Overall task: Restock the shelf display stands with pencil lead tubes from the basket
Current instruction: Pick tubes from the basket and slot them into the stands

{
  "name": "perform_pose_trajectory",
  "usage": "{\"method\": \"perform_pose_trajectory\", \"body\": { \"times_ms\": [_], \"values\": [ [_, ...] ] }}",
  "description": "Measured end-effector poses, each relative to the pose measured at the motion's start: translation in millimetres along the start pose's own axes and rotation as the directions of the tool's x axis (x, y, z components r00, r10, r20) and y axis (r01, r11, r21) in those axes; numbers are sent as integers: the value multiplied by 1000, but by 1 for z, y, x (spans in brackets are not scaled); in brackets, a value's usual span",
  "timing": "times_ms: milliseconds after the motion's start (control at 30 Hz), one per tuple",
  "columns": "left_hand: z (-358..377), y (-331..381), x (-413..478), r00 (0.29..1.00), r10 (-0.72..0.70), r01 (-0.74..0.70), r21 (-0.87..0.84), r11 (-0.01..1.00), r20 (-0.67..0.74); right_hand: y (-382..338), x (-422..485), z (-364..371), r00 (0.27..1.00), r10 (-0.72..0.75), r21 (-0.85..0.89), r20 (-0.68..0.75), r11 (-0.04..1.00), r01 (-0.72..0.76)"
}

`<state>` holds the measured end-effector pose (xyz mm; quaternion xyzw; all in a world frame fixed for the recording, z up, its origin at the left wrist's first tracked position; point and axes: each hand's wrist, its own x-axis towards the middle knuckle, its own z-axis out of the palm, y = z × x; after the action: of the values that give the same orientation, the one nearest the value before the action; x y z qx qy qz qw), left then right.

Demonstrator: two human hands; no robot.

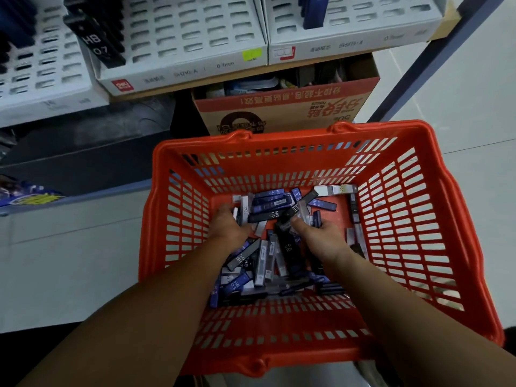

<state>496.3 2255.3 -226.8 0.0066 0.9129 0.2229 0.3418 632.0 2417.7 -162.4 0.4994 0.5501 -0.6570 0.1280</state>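
Both hands down in the red basket [293,135] of pencil lead tubes [262,263]
Left hand [227,227] fingertips buried among tubes, grip unreadable; right hand [321,236] thumb on a black tube [289,247] (fingers hidden), display stands [181,32] above

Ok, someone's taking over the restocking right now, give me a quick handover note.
Left hand: down among the pencil lead tubes, fingers hidden, so I cannot tell whether it grips any.
Right hand: pinches a black tube in the pile.
Tubes lie loose in the red basket, in front of the shelf.
Done: a few tubes stand in the white display stands.
Left: most slots are empty and the basket holds many tubes.
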Motion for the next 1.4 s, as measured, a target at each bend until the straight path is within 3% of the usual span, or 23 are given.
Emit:
{"method": "perform_pose_trajectory", "body": {
  "times_ms": [133,267,367,500,667,933,1033,1167,1400],
  "values": [
    [-4,2,-10,997,-15,15,3,1000,75,0,0,12,998,-38,0,59,999,38],
    [-16,9,-29,999,-9,10,-36,999,33,-6,-9,22,1000,-24,42,13,999,23],
    [-37,16,-45,998,43,-35,-199,979,36,-7,-20,40,1000,30,128,6,991,-31],
    [-75,31,-76,985,91,-27,-386,922,148,-41,-37,56,995,81,43,65,996,-83],
    [-126,49,-125,950,207,-66,-495,866,235,-107,-91,60,986,-25,45,164,999,18],
    [-202,81,-187,892,401,-234,-546,805,210,-178,-182,45,936,-200,78,288,980,186],
    [-230,97,-207,904,385,-248,-506,826,187,-197,-210,37,919,-313,97,242,950,298],
    [-261,122,-233,897,412,-301,-460,835,162,-214,-232,32,880,-422,-2,218,902,433],
    [-297,148,-252,919,379,-253,-572,780,111,-251,-227,37,834,-480,97,271,876,473]
  ]
}}
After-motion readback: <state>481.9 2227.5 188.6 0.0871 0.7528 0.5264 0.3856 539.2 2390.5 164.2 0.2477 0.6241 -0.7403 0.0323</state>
